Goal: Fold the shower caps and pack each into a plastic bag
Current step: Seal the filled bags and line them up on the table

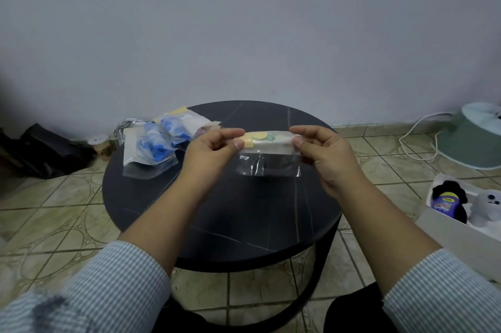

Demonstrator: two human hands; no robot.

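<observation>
Above the round black table point(222, 213) I hold a clear plastic bag point(268, 165) level between both hands. A folded white shower cap with yellow and green marks point(267, 141) fills the bag's upper part; the lower part hangs empty. My left hand point(210, 155) pinches the bag's left end with thumb and fingers. My right hand point(324, 155) pinches the right end the same way.
Packed bags with blue shower caps point(154, 148) and other bags point(193, 122) lie on the table's far left. A white box with a purple bottle and soft toys point(458, 227) stands on the tiled floor at right. A green fan base point(471, 140) and its cord lie far right; a black bag point(46, 151) at left.
</observation>
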